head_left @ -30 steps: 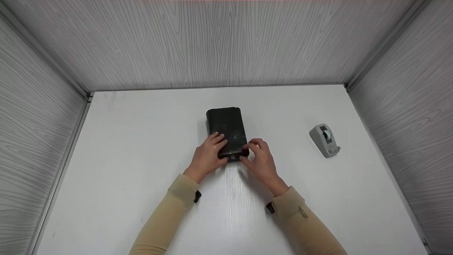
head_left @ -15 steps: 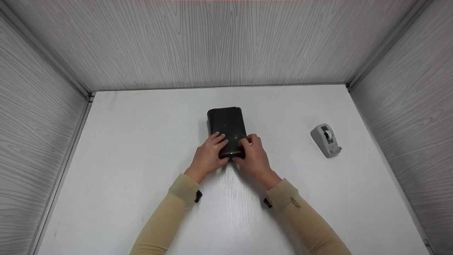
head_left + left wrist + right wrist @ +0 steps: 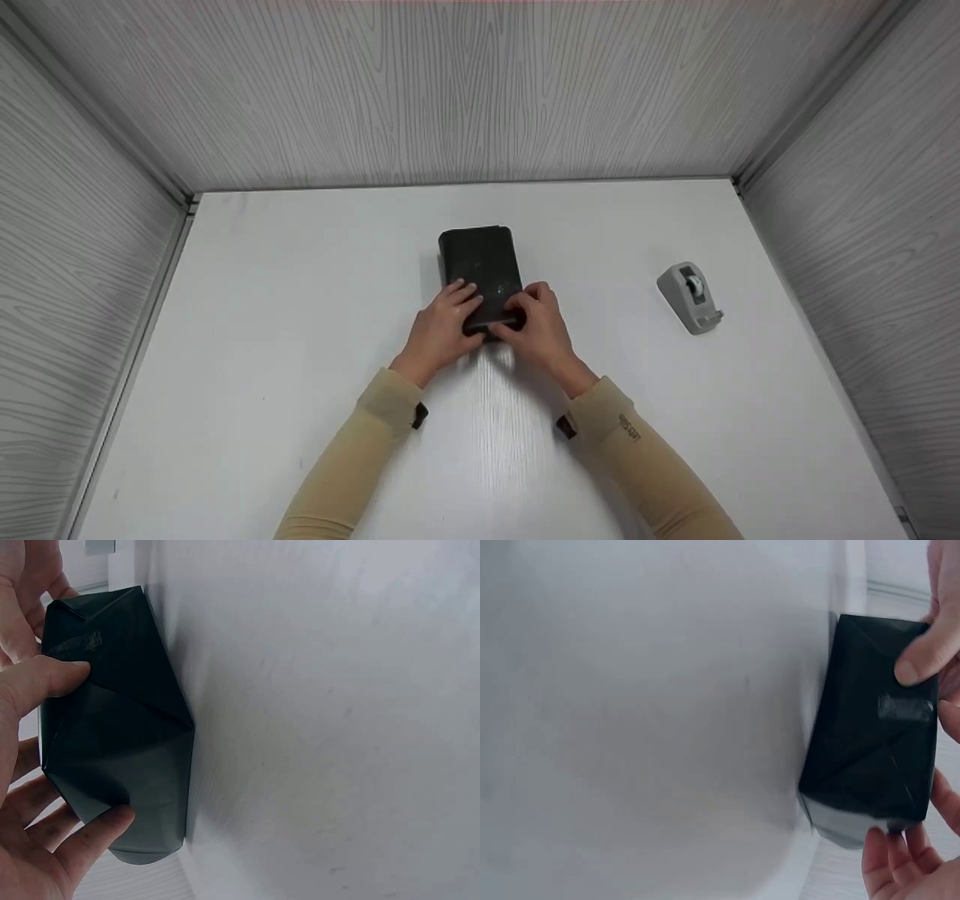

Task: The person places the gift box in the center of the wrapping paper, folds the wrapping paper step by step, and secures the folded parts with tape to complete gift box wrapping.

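A box wrapped in dark, almost black paper lies on the white table, its folded near end facing me. My left hand holds its near left corner, with fingers on the top and left side. In the left wrist view, the left thumb presses the folded end beside a short strip of clear tape. My right hand grips the near right corner with bent fingers, its thumb at the near top edge. In the right wrist view, right fingertips lie along the box's right side.
A grey tape dispenser with a roll in it stands to the right on the white table. Grey wood-grain panels rise at the back and on both sides.
The right hand has moved left onto the box's near right corner, and its thumb has slid left and slightly up to the near top edge. Left hand and box stay put.
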Demonstrator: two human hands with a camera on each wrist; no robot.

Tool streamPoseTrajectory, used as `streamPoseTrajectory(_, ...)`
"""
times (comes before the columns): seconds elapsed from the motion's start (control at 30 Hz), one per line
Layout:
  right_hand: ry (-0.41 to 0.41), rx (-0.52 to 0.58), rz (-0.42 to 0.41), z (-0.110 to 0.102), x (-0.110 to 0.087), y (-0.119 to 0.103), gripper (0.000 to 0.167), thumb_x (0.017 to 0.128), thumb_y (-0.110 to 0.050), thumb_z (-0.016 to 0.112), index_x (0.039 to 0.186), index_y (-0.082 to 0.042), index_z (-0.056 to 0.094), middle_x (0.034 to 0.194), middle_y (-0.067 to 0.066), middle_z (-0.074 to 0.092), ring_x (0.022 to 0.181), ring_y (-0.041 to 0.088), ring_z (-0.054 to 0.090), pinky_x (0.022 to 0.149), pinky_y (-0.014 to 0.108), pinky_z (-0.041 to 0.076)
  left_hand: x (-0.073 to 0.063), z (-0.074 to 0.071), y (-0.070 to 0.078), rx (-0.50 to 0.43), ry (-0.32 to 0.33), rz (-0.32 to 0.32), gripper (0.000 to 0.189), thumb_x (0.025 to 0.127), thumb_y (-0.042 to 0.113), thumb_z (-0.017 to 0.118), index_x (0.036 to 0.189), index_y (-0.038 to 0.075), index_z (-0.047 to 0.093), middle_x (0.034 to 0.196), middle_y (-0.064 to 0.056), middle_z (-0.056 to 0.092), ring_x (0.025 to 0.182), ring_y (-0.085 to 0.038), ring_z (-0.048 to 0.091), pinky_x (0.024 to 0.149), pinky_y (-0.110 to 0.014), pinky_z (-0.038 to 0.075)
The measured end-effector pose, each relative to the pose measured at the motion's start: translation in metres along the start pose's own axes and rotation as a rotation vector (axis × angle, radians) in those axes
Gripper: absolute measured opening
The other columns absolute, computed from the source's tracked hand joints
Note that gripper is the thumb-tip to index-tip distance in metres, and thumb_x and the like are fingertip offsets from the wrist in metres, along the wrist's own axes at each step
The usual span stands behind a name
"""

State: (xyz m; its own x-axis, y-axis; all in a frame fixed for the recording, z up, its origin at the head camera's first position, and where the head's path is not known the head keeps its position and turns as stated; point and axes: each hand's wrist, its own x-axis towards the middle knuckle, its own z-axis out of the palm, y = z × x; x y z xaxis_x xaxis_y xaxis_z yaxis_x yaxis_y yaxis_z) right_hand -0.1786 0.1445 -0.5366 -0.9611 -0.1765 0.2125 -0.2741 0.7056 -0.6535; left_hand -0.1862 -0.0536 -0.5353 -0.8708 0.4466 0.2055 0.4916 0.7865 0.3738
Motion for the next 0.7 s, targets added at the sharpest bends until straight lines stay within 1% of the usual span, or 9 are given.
streamPoseTrajectory(0.1,0.011,0.021,0.016,0.001,0.002,0.0,0.028,0.08,-0.028,0.083,0.094,-0.009,0.067,0.111,0.009,0.048,0.102,0.025,0.047,0.091,0.038,0.043,0.0,0.001,0.0,-0.002,0.006,0.003,0.058,0.082,0.029,0.079,0.132,0.004,0.062,0.143,-0.01,0.051,0.139,-0.027,0.037,0.102,-0.043,0.043)
streamPoseTrajectory(0.27,0.012,0.162,0.083,-0.001,0.006,0.003,0.014,0.081,-0.014,0.079,0.089,-0.008,0.07,0.11,0.008,0.049,0.101,0.022,0.049,0.092,0.038,0.043,0.0,0.001,0.0,0.0,0.008,0.002,0.058,0.082,0.029,0.079,0.131,0.004,0.062,0.144,-0.01,0.05,0.139,-0.027,0.036,0.1,-0.044,0.045)
streamPoseTrajectory(0.33,0.002,0.206,0.102,-0.003,0.006,0.004,0.01,0.082,-0.01,0.077,0.089,-0.008,0.07,0.11,0.007,0.049,0.1,0.022,0.05,0.089,0.039,0.045,0.0,0.001,0.0,-0.003,0.004,0.001,0.058,0.082,0.029,0.079,0.132,0.004,0.062,0.144,-0.009,0.05,0.14,-0.026,0.036,0.099,-0.044,0.046)
streamPoseTrajectory(0.4,-0.007,0.234,0.112,-0.006,0.006,0.005,0.009,0.083,-0.01,0.076,0.09,-0.008,0.069,0.109,0.007,0.049,0.1,0.022,0.052,0.084,0.04,0.046,-0.001,0.001,-0.001,-0.016,-0.006,-0.001,0.059,0.083,0.03,0.079,0.133,0.005,0.061,0.146,-0.009,0.048,0.141,-0.026,0.034,0.098,-0.045,0.046)
streamPoseTrajectory(0.5,-0.007,0.266,0.142,-0.01,0.007,0.008,0.016,0.086,-0.012,0.075,0.099,-0.007,0.067,0.111,0.009,0.051,0.1,0.024,0.055,0.079,0.039,0.048,-0.004,-0.001,-0.003,-0.075,-0.043,-0.008,0.065,0.084,0.033,0.079,0.138,0.005,0.057,0.15,-0.008,0.043,0.144,-0.025,0.028,0.102,-0.046,0.043)
streamPoseTrajectory(0.57,-0.003,0.287,0.171,-0.011,0.009,0.011,0.024,0.088,-0.013,0.074,0.107,-0.004,0.065,0.113,0.012,0.053,0.101,0.026,0.057,0.081,0.039,0.05,-0.006,-0.003,-0.005,-0.14,-0.085,-0.018,0.068,0.086,0.038,0.076,0.141,0.005,0.053,0.153,-0.008,0.038,0.146,-0.024,0.023,0.106,-0.045,0.038)
streamPoseTrajectory(0.63,-0.012,0.305,0.21,-0.013,0.012,0.012,0.033,0.089,-0.015,0.073,0.117,-0.003,0.061,0.116,0.015,0.054,0.103,0.03,0.059,0.084,0.04,0.05,-0.007,-0.006,-0.007,-0.217,-0.114,-0.038,0.067,0.09,0.041,0.07,0.143,0.005,0.05,0.155,-0.007,0.035,0.147,-0.023,0.019,0.11,-0.043,0.033)
streamPoseTrajectory(0.67,-0.025,0.312,0.231,-0.015,0.015,0.013,0.037,0.09,-0.017,0.072,0.122,-0.003,0.059,0.117,0.016,0.054,0.105,0.031,0.059,0.085,0.041,0.05,-0.006,-0.007,-0.008,-0.253,-0.114,-0.048,0.064,0.093,0.041,0.068,0.143,0.004,0.05,0.155,-0.007,0.034,0.147,-0.022,0.019,0.112,-0.042,0.03)
streamPoseTrajectory(0.7,-0.041,0.314,0.252,-0.016,0.017,0.014,0.041,0.091,-0.019,0.072,0.126,-0.003,0.057,0.119,0.017,0.055,0.106,0.031,0.059,0.086,0.042,0.05,-0.006,-0.007,-0.009,-0.284,-0.099,-0.056,0.06,0.095,0.039,0.065,0.142,0.004,0.052,0.155,-0.007,0.035,0.146,-0.022,0.02,0.112,-0.041,0.029)
